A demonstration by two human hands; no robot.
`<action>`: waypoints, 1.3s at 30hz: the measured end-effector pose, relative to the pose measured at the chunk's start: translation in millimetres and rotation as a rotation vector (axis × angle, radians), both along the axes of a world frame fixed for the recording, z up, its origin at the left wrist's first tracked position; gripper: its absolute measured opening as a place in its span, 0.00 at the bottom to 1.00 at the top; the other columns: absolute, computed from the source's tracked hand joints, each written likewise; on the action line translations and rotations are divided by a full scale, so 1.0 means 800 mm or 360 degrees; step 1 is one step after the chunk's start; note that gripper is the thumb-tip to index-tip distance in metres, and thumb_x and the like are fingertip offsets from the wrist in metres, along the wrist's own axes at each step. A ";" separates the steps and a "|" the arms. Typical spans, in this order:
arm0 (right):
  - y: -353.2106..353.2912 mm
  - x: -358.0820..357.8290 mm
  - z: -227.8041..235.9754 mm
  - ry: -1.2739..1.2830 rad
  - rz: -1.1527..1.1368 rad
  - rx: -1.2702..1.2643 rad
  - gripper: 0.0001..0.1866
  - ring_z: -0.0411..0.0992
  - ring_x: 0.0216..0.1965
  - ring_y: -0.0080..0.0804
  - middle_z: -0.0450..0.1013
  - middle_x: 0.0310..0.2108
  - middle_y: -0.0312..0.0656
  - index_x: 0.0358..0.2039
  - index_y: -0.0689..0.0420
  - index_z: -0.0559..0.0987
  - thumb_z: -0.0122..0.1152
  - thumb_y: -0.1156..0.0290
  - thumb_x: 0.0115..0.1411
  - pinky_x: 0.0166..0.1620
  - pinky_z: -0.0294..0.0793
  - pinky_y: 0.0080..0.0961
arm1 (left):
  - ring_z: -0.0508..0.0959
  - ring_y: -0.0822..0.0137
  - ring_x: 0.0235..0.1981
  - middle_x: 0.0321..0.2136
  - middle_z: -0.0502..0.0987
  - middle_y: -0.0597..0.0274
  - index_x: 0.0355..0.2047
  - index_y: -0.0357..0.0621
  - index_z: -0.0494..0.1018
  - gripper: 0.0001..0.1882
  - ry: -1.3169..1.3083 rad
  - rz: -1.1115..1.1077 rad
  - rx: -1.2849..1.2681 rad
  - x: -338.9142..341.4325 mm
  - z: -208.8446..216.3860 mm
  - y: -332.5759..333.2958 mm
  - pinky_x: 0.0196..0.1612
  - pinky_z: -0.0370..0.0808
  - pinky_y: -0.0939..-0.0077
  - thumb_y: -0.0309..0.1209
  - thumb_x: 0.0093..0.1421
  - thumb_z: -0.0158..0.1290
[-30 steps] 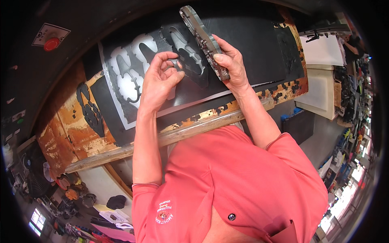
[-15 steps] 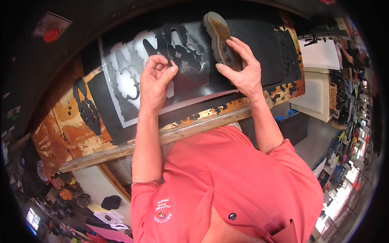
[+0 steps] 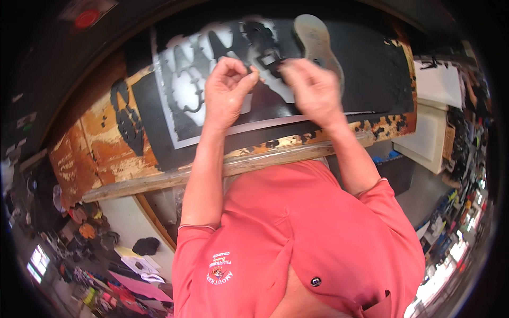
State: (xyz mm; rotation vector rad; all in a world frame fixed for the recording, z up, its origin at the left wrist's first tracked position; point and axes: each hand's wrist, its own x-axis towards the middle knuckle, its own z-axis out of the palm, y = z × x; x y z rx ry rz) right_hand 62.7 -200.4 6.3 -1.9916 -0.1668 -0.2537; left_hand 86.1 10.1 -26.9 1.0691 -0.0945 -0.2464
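Note:
My right hand (image 3: 315,93) is smeared by motion, its fingertips closed at the lower end of a black cut-out piece (image 3: 261,40) with notched edges. White backing shows below this piece, which seems partly raised from the black sheet (image 3: 265,112). Left of it, my left hand (image 3: 227,93) hovers over the sheet with thumb and fingers pinched; whatever they hold, if anything, is too small to make out. A sole-shaped metal cutting die (image 3: 314,40) lies just beyond my right hand, partly hidden by it. Notched white openings (image 3: 188,90) show left of my left hand.
Another black cut-out piece (image 3: 127,119) lies on the worn wooden board (image 3: 87,143) at the left. A wooden rail (image 3: 233,167) runs along the near edge. Dark machine housing overhangs the far side, with a red button (image 3: 87,19). A pale cabinet (image 3: 421,135) stands at right.
My right hand has let go of the cutting die and moved left to the black cut-out piece. White backing has come into sight beneath that piece. My left hand stays pinched. The view has shifted.

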 end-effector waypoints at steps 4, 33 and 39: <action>-0.047 0.022 0.040 0.0192 -0.0556 0.0861 0.15 0.69 0.30 0.19 0.77 0.30 0.30 0.45 0.62 0.87 0.58 0.64 0.76 0.35 0.71 0.23 | 0.82 0.74 0.41 0.39 0.80 0.62 0.41 0.41 0.71 0.10 0.0021 -0.0001 0.0111 0.002 0.003 -0.007 0.47 0.80 0.78 0.17 0.66 0.61; -0.061 -0.016 -0.008 -0.0119 -0.0259 -0.0897 0.44 0.66 0.68 0.59 0.66 0.68 0.59 0.64 0.65 0.75 0.82 0.61 0.48 0.68 0.70 0.47 | 0.84 0.71 0.41 0.46 0.85 0.61 0.58 0.38 0.78 0.16 -0.0062 0.0692 0.0680 0.009 0.074 0.330 0.50 0.82 0.75 0.32 0.75 0.56; -0.064 -0.015 -0.015 -0.0140 -0.0242 -0.0785 0.41 0.68 0.67 0.60 0.62 0.71 0.62 0.61 0.65 0.78 0.79 0.64 0.47 0.67 0.71 0.47 | 0.83 0.69 0.46 0.49 0.86 0.53 0.66 0.35 0.74 0.30 0.0002 0.1213 0.2068 0.012 -0.046 0.408 0.52 0.78 0.73 0.39 0.69 0.65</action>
